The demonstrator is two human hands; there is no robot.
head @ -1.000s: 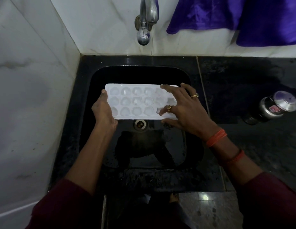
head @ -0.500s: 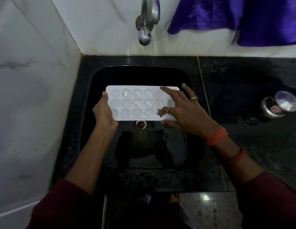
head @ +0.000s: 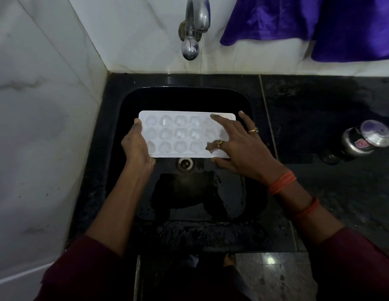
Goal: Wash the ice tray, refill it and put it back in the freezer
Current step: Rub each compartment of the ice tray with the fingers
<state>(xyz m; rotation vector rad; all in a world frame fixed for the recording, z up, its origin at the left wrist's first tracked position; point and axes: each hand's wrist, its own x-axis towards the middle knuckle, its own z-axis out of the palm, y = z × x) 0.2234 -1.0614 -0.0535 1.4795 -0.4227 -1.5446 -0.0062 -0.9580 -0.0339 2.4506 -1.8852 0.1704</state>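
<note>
The white plastic tray (head: 178,135) has barely shifted over the black sink (head: 185,98). The left hand (head: 136,146) grips one end; the right hand (head: 239,146) lies spread across 3 rows of rounded cells.

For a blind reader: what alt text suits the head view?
A person holds a white ice tray over a black sink, below a tap. The left hand grips its left end; the right hand lays straight fingers on its right end.

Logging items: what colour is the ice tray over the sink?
White ice tray; clearest in head view.
</note>
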